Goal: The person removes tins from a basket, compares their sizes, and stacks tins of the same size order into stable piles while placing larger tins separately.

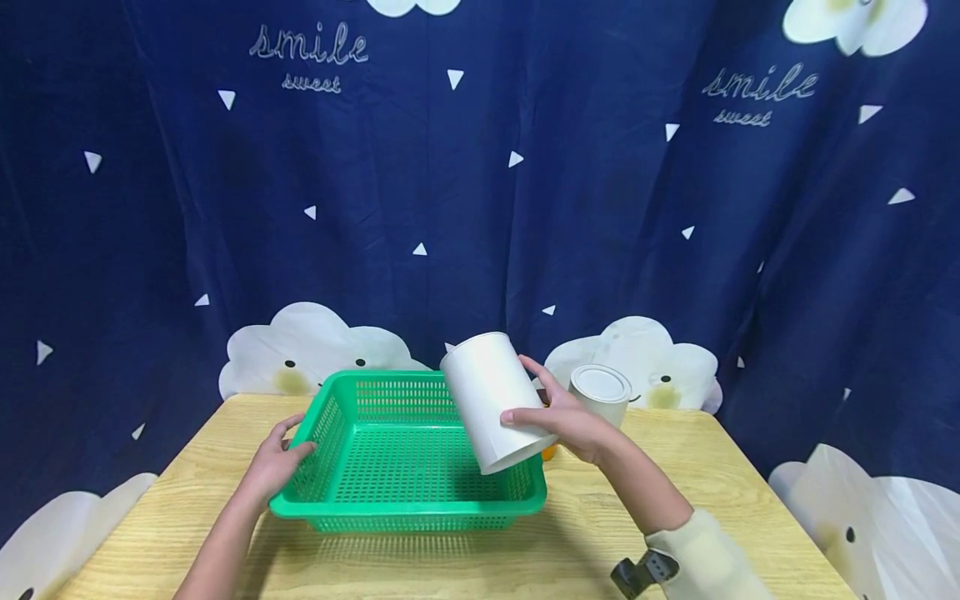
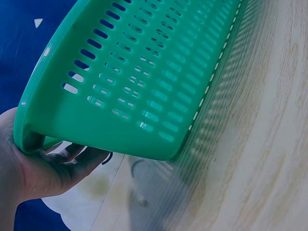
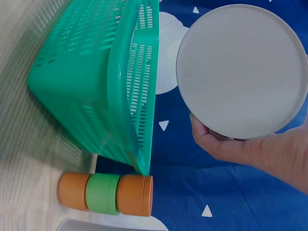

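Note:
My right hand (image 1: 573,423) grips a large plain white canister (image 1: 491,400), thumb on the near side and fingers round the far side. It is tilted and held up over the right end of a green plastic basket (image 1: 405,508). In the right wrist view the round flat end of the canister (image 3: 240,72) faces the camera. My left hand (image 1: 272,467) holds the basket's left rim, and in the left wrist view its fingers (image 2: 84,161) curl below that rim. Inside the basket, the slotted floor shows bare where the canister does not hide it.
Behind my right hand stands a second white canister (image 1: 602,385). Beside the basket's right end is a stack of orange and green jars (image 3: 102,193), mostly hidden in the head view. The wooden table (image 1: 660,483) backs onto a dark blue curtain (image 1: 480,208).

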Demonstrator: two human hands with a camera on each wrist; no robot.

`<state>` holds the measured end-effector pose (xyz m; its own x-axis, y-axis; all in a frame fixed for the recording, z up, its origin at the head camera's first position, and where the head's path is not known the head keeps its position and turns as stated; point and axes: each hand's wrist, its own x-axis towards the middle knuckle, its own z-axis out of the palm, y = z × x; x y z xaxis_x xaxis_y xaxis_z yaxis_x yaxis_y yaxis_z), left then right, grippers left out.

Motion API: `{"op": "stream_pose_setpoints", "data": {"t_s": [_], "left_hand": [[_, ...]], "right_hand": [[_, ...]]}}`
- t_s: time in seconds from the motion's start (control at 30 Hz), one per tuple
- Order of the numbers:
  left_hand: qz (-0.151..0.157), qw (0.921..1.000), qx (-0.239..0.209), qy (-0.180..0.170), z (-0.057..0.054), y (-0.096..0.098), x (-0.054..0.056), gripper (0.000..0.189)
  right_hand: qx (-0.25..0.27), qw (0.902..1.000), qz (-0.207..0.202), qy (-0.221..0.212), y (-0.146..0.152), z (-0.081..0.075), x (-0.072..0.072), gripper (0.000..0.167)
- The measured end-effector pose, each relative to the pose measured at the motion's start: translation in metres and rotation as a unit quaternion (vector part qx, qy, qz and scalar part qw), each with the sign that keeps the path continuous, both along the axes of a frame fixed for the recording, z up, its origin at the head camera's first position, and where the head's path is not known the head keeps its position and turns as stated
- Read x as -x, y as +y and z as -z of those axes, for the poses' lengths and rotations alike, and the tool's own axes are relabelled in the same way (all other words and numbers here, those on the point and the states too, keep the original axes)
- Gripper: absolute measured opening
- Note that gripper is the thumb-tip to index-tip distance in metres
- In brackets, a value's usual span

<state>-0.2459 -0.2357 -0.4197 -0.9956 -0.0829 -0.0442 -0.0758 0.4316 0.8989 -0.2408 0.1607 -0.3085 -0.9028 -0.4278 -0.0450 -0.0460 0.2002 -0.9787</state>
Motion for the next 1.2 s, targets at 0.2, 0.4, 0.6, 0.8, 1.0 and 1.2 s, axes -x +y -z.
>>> {"op": "stream_pose_setpoints", "data": {"t_s": [0.2, 0.4, 0.6, 0.8, 1.0, 1.2], "left_hand": [[0.004, 1.0, -0.001, 0.003, 0.002, -0.001, 0.001, 0.061], [0.006, 1.0, 0.001, 0.003, 0.004, -0.002, 0.0, 0.061], [0.006, 0.9999, 0.0, 0.009, 0.003, -0.002, -0.001, 0.062], [0.006, 0.9999, 0.001, 0.013, 0.003, -0.002, 0.0, 0.061], [0.005, 0.9999, 0.0, 0.015, 0.003, -0.002, 0.0, 0.061], [0.004, 0.9999, 0.0, 0.012, 0.003, -0.001, 0.0, 0.061]], "right_hand": [[0.019, 0.9995, -0.024, -0.008, 0.015, 0.0, -0.001, 0.097], [0.027, 0.9985, -0.047, -0.003, 0.033, 0.001, -0.002, 0.096], [0.026, 0.9973, -0.067, 0.012, 0.051, 0.003, -0.003, 0.095], [0.031, 0.995, -0.091, 0.026, 0.069, 0.008, -0.001, 0.092], [0.031, 0.9942, -0.098, 0.034, 0.088, 0.014, 0.001, 0.09], [0.027, 0.994, -0.1, 0.035, 0.106, 0.023, 0.004, 0.09]]}}
